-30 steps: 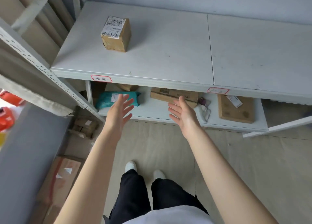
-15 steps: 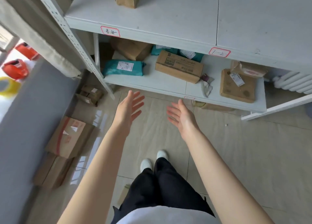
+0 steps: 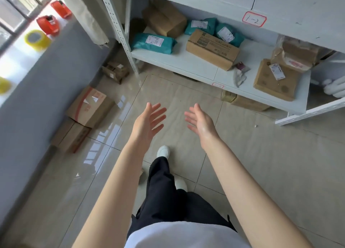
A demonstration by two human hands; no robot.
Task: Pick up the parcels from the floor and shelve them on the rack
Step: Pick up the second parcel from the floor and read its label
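My left hand (image 3: 147,123) and my right hand (image 3: 200,121) are held out over the tiled floor, palms facing each other, fingers spread, holding nothing. On the floor at the left lie a cardboard box with red print (image 3: 90,105), a second brown box (image 3: 71,135) under it against the wall, and a small taped box (image 3: 115,71) by the rack post. Another brown box (image 3: 244,101) sits under the rack's bottom shelf (image 3: 179,63). That shelf holds teal mailer bags (image 3: 153,42) and several brown boxes (image 3: 212,49).
A grey wall ledge (image 3: 37,76) at the left carries yellow tape rolls (image 3: 37,39) and red tape dispensers (image 3: 47,24). The rack's perforated post (image 3: 119,31) stands at the floor's left. My legs and white shoes (image 3: 163,151) are below my hands.
The view has dropped from the upper shelf to the floor and lower shelf. Both hands stay open and have come away from the rack, now over the tiles.
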